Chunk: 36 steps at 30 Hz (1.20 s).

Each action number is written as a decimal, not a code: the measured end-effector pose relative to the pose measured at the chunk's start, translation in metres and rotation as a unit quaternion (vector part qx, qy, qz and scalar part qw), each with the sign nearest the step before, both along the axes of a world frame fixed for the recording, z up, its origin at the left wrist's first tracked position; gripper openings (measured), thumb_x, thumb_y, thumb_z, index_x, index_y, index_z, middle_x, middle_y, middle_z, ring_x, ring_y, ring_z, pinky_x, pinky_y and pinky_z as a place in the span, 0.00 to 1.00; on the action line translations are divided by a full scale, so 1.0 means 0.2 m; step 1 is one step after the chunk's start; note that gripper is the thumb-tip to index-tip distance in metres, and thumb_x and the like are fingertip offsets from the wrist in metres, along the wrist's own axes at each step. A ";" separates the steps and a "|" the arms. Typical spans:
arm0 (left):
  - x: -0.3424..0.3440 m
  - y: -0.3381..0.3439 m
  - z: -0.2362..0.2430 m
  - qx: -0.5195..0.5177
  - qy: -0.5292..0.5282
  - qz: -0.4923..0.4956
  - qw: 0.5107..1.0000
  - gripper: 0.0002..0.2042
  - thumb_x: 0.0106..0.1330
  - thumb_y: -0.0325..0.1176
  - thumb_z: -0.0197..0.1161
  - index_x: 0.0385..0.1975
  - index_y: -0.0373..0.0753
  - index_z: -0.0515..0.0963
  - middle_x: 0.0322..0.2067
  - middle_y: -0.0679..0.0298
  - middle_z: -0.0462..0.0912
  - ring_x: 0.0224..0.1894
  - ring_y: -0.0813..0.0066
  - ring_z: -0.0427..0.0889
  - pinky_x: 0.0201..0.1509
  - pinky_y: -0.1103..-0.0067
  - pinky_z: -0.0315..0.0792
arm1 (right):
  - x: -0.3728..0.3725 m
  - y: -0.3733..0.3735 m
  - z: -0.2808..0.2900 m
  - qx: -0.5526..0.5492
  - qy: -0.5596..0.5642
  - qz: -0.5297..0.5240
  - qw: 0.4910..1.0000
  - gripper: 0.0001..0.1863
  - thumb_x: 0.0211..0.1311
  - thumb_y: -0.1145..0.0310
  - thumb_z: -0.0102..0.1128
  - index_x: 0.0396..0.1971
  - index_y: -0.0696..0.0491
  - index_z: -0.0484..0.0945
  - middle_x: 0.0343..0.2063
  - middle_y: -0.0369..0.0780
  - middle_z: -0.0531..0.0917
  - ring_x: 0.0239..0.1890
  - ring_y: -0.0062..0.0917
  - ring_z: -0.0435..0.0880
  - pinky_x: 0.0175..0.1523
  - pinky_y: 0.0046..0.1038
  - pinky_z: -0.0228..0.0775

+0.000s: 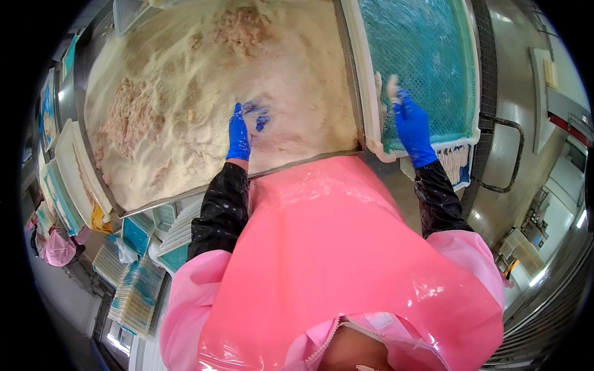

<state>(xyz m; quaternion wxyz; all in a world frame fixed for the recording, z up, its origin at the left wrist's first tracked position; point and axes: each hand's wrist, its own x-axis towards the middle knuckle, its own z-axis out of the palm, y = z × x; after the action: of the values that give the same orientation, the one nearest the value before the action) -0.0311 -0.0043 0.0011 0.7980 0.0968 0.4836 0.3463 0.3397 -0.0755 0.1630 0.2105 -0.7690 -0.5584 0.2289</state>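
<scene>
Long steel tray (80, 93) spreads from 9 to 12 o'clock, its floor under a thick bed of cream-coloured powder (303, 80); a white-rimmed rack (359, 37) with teal mesh stands beside it at 1 o'clock. Room beyond: more trays (136, 297) stacked at 8 o'clock, another person in pink (59, 248) farther out at about half past 8, a bent metal handle (517, 154) at 3 o'clock. Powder is soft and uneven, ridged and dimpled; lumpy pinkish heaps, raw-looking, rise from it at 10 o'clock (131, 117) and between 11 and 12 (242, 31). Mesh is an open, shiny lattice. Apron (322, 229) is glossy pink and smooth; dark sleeves (219, 210) wrinkled, flecked with white. Left hand (239, 135), blue-gloved, lies at the powder at half past 10, part of it dusted over; cannot tell whether it grips anything. Right hand (413, 127), same glove, at 2 o'clock, fingers drawn narrow on a pale coated piece (393, 88) over the rack's left side. That piece is blurred, its outline uncertain. Under the rack's near edge a row of pale strips (455, 159) shows, mostly covered. Steel tray and rack both run off the top; fisheye rim blackens the corners, and far equipment there is too small to make out.
</scene>
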 end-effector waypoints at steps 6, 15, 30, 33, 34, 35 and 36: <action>0.00 0.01 0.00 -0.003 0.028 -0.011 1.000 0.28 0.67 0.52 0.36 0.51 0.32 0.67 0.43 0.46 0.75 0.35 0.62 0.77 0.37 0.75 0.72 | 0.10 0.02 -0.17 0.083 0.026 0.063 0.994 0.17 0.58 0.71 0.48 0.49 0.56 0.71 0.38 0.47 0.79 0.40 0.38 0.80 0.43 0.31 0.71; -0.10 -0.07 0.04 0.011 -0.003 0.003 1.000 0.23 0.66 0.48 0.41 0.48 0.33 0.67 0.41 0.50 0.76 0.36 0.65 0.77 0.37 0.76 0.70 | 0.13 -0.13 -0.09 -0.144 0.108 0.063 0.982 0.15 0.57 0.77 0.45 0.45 0.60 0.73 0.41 0.46 0.79 0.43 0.27 0.78 0.48 0.26 0.68; -0.28 -0.16 0.14 0.106 0.174 -0.068 0.977 0.13 0.62 0.36 0.53 0.42 0.36 0.73 0.30 0.59 0.81 0.25 0.76 0.79 0.24 0.84 0.70 | -1.11 0.50 -0.90 0.138 0.128 0.122 0.975 0.21 0.52 0.65 0.58 0.48 0.51 0.72 0.48 0.48 0.71 0.51 0.41 0.69 0.54 0.39 0.60; -0.30 -0.15 0.09 0.124 0.196 -0.101 0.967 0.14 0.62 0.37 0.52 0.43 0.37 0.73 0.31 0.59 0.81 0.26 0.76 0.79 0.25 0.84 0.71 | -1.16 0.74 -0.75 0.187 0.108 0.098 0.972 0.17 0.51 0.58 0.58 0.39 0.51 0.76 0.40 0.44 0.76 0.45 0.39 0.72 0.50 0.39 0.62; -0.30 -0.14 0.11 0.125 0.201 -0.115 0.965 0.15 0.63 0.40 0.52 0.43 0.37 0.73 0.32 0.60 0.81 0.27 0.75 0.80 0.26 0.84 0.71 | -1.18 0.82 -0.65 0.191 -0.010 0.100 0.976 0.17 0.50 0.56 0.58 0.37 0.51 0.77 0.37 0.43 0.76 0.43 0.38 0.73 0.48 0.39 0.62; -0.29 -0.14 0.11 0.121 0.185 -0.108 0.969 0.15 0.64 0.40 0.51 0.44 0.37 0.73 0.32 0.60 0.81 0.27 0.75 0.80 0.27 0.84 0.72 | -1.19 0.88 -0.61 0.194 -0.128 0.100 0.967 0.17 0.49 0.55 0.58 0.35 0.51 0.78 0.34 0.41 0.77 0.41 0.37 0.74 0.47 0.39 0.62; -0.29 -0.14 0.11 0.116 0.170 -0.101 0.973 0.15 0.64 0.41 0.51 0.44 0.37 0.73 0.32 0.60 0.81 0.27 0.75 0.80 0.27 0.84 0.72 | -1.19 0.93 -0.62 0.165 -0.177 0.123 0.962 0.17 0.49 0.54 0.57 0.34 0.50 0.78 0.33 0.41 0.77 0.40 0.36 0.74 0.45 0.39 0.62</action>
<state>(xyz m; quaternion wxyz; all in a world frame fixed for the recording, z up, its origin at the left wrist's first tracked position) -0.0896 -0.0333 0.0229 0.7183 0.2946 0.5562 0.2965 0.1025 0.1097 0.0381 0.2027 -0.6770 -0.7073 0.0179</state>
